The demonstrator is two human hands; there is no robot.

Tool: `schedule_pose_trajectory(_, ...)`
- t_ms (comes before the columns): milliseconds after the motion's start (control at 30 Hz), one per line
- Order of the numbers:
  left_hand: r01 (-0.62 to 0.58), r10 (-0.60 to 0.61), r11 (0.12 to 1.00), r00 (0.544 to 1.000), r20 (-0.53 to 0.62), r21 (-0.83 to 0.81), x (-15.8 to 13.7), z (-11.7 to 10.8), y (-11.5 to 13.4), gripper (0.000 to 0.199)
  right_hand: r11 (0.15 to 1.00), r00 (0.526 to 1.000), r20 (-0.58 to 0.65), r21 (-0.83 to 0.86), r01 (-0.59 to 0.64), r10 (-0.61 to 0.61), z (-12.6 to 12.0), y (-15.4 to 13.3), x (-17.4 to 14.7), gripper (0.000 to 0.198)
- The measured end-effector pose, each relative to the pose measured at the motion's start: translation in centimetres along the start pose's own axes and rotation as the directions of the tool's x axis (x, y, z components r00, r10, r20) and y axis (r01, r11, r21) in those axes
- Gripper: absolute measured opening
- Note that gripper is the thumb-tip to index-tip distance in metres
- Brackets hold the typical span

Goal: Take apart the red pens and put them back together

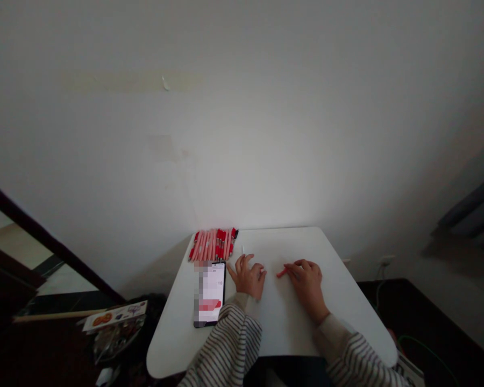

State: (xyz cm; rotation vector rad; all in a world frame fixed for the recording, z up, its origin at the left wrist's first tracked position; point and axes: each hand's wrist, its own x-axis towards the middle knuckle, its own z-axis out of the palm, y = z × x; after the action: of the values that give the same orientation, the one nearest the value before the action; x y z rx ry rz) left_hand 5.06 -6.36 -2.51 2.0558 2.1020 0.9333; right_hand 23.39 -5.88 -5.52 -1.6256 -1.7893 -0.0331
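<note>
Over the white table, my right hand [306, 277] pinches a short pinkish-red piece [281, 273], which looks like part of a pen; its other end is covered by my fingers. My left hand [249, 278] is to the left, fingers apart and bent, with nothing visible in it. Just beyond the left fingertips is a small, thin white stick [243, 250]; whether a finger touches it, I cannot tell. A row of red and pink pens [210, 245] lies side by side at the table's back left corner.
A phone [215, 290] with a lit screen lies left of my left hand, in front of the pens. The white table [171, 344] meets the wall [266, 134] at its back edge. On the floor at left sits a dark bag [151, 317] of assorted items.
</note>
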Motion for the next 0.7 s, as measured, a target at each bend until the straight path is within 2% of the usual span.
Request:
schedule_pose_trajectory(167,0.002,-0.001,0.999,0.999,-0.038,0.035,-0.7,0.0,-1.5,0.014,1.0,0.999,0.049,-0.007,0.024,-0.023,-0.1,-0.5,0.1,0.023)
schedule_pose_trajectory(300,0.006,-0.005,0.997,1.0,-0.019,0.079,-1.3,-0.5,-2.3,0.021,1.0,0.995,0.094,0.012,0.016,-0.017,0.4,-0.8,0.6,0.026)
schedule_pose_trajectory(567,0.098,-0.097,0.992,0.995,-0.02,0.074,-1.4,-1.0,-2.2,0.022,0.992,0.983,0.143,0.061,0.109,-0.117,1.7,-1.8,2.2,0.03)
schedule_pose_trajectory(700,0.099,-0.097,0.992,0.995,-0.023,0.079,-1.4,-1.0,-2.2,0.021,0.986,0.977,0.144,0.085,0.143,-0.154,1.8,-1.9,2.3,0.03)
